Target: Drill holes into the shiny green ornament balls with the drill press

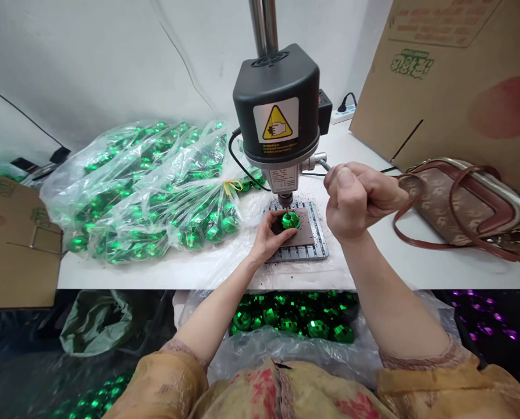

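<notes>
A black bench drill press (278, 110) stands on the white table (155, 270). Under its spindle, my left hand (266, 235) holds a shiny green faceted ball (290, 220) on a brown pad over the ribbed metal base plate (319, 247). My right hand (356, 198) is closed in a fist around the press's metal feed lever (323, 163), to the right of the machine head.
Clear plastic bags full of green balls (150, 186) lie left of the press. Another open bag of green balls (295, 320) sits below the table edge in front of me. A brown handbag (465, 201) and cardboard boxes (452, 75) are on the right; cardboard (11, 238) on the left.
</notes>
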A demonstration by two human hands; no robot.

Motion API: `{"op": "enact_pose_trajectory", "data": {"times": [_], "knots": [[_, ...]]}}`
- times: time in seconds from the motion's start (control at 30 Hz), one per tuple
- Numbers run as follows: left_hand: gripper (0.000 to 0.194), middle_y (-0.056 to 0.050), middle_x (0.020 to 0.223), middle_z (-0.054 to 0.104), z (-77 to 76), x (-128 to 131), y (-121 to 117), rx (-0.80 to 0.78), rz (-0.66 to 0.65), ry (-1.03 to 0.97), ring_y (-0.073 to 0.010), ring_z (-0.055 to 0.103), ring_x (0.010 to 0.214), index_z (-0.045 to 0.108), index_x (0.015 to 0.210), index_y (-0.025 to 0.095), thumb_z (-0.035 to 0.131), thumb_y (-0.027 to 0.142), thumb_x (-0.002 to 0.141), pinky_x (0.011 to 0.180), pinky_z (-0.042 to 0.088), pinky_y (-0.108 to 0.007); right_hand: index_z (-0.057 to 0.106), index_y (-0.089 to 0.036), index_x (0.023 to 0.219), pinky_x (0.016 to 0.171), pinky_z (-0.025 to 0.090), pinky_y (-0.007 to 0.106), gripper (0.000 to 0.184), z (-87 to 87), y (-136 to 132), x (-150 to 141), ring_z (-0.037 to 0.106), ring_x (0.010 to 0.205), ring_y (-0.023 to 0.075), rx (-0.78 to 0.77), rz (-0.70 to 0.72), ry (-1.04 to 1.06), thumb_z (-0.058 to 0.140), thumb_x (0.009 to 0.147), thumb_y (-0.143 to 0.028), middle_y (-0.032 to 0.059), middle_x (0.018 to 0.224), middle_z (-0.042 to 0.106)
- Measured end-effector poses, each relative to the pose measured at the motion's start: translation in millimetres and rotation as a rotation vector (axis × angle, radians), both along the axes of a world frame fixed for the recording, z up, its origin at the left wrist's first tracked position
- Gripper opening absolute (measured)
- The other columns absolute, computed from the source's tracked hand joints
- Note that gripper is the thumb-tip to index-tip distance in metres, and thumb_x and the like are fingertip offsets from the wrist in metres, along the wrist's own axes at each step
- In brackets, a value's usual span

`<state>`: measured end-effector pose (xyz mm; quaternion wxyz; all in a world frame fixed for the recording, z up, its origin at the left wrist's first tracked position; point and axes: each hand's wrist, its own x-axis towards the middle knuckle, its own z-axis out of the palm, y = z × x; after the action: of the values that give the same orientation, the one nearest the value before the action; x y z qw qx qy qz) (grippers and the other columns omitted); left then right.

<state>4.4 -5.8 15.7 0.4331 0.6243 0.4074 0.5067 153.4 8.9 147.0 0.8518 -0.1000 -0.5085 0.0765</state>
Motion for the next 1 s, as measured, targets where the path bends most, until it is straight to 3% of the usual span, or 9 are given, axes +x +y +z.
{"op": "enact_pose_trajectory", "data": {"times": [0.17,0.27,0.47,0.57,0.63,0.73,0.83,0.93,1.0], "knots": [[0.057,-0.012,0.120,0.068,0.6,0.3,-1.1,-0.008,0.003,-0.004,-0.0253,0.066,0.113,0.056,0.114,0.018,0.084,0.047,0.074,0.101,0.052,-0.043,0.018,-0.016,0.053,0.043,0.022,0.026,0.050,-10.7,-4.2,2.5,0.024,0.039,0.0039,0.012,0.012,-0.050,0.057,0.083,-0.018,-0.0062,0.045,0.022],[0.057,-0.012,0.119,0.068,0.0,1.3,-0.6,-0.010,0.007,-0.012,-0.0252,0.066,0.113,0.055,0.114,0.018,0.084,0.046,0.073,0.101,0.052,-0.043,0.019,-0.016,0.051,0.043,0.022,0.027,0.051,-7.2,-7.4,0.9,0.024,0.039,0.0036,-0.013,-0.002,-0.056,0.057,0.085,-0.020,-0.0060,0.045,0.023],[0.053,-0.009,0.108,0.071,2.7,2.6,-0.2,0.001,0.118,-0.001,-0.0222,0.069,0.102,0.056,0.106,0.018,0.087,0.042,0.070,0.094,0.054,-0.040,0.028,-0.020,0.052,0.044,0.020,0.027,0.049,43.9,-1.7,-1.3,0.026,0.040,0.0043,-0.281,-0.024,0.022,0.063,0.086,-0.028,-0.0075,0.047,0.022],[0.047,-0.009,0.110,0.069,10.6,-0.5,-20.2,0.073,0.240,0.041,-0.0213,0.068,0.103,0.056,0.107,0.020,0.083,0.039,0.074,0.093,0.054,-0.039,0.027,-0.023,0.053,0.042,0.023,0.026,0.046,60.2,4.9,0.6,0.025,0.038,0.0042,-0.311,0.020,0.009,0.059,0.086,-0.016,-0.0084,0.045,0.025],[0.043,-0.009,0.112,0.067,14.1,-5.5,-45.9,0.164,0.251,0.107,-0.0219,0.067,0.105,0.056,0.107,0.020,0.081,0.037,0.077,0.092,0.054,-0.039,0.027,-0.024,0.054,0.041,0.022,0.026,0.045,62.5,7.2,1.4,0.026,0.037,0.0040,-0.290,0.014,0.000,0.056,0.086,-0.011,-0.0089,0.045,0.027],[0.043,-0.012,0.114,0.068,5.8,-16.6,-95.5,0.352,0.068,0.278,-0.0246,0.068,0.106,0.057,0.109,0.022,0.081,0.037,0.077,0.088,0.056,-0.039,0.027,-0.025,0.055,0.039,0.022,0.027,0.045,61.0,7.3,1.3,0.026,0.035,0.0043,-0.302,-0.005,-0.023,0.055,0.088,-0.011,-0.0093,0.044,0.030],[0.037,-0.015,0.116,0.070,-20.4,-28.7,-141.5,0.519,-0.234,0.552,-0.0264,0.070,0.102,0.061,0.111,0.022,0.076,0.040,0.082,0.085,0.058,-0.040,0.028,-0.026,0.055,0.038,0.020,0.028,0.045,60.7,6.1,0.5,0.025,0.033,0.0055,-0.275,0.043,0.009,0.055,0.087,-0.009,-0.0097,0.041,0.031],[0.035,-0.018,0.129,0.066,-45.9,-37.5,-171.1,0.456,-0.501,0.867,-0.0279,0.070,0.106,0.060,0.122,0.022,0.063,0.041,0.092,0.088,0.058,-0.040,0.029,-0.025,0.055,0.039,0.020,0.027,0.044,61.0,5.3,0.4,0.025,0.033,0.0050,-0.257,0.091,0.039,0.055,0.086,-0.008,-0.0097,0.041,0.032],[0.041,-0.019,0.137,0.061,-53.6,-39.7,-180.3,0.381,-0.613,0.962,-0.0278,0.070,0.109,0.056,0.131,0.022,0.057,0.043,0.096,0.089,0.058,-0.038,0.030,-0.024,0.054,0.039,0.021,0.026,0.043,60.3,5.3,1.0,0.027,0.034,0.0043,-0.266,0.094,0.042,0.056,0.085,-0.011,-0.0096,0.041,0.033]]}}
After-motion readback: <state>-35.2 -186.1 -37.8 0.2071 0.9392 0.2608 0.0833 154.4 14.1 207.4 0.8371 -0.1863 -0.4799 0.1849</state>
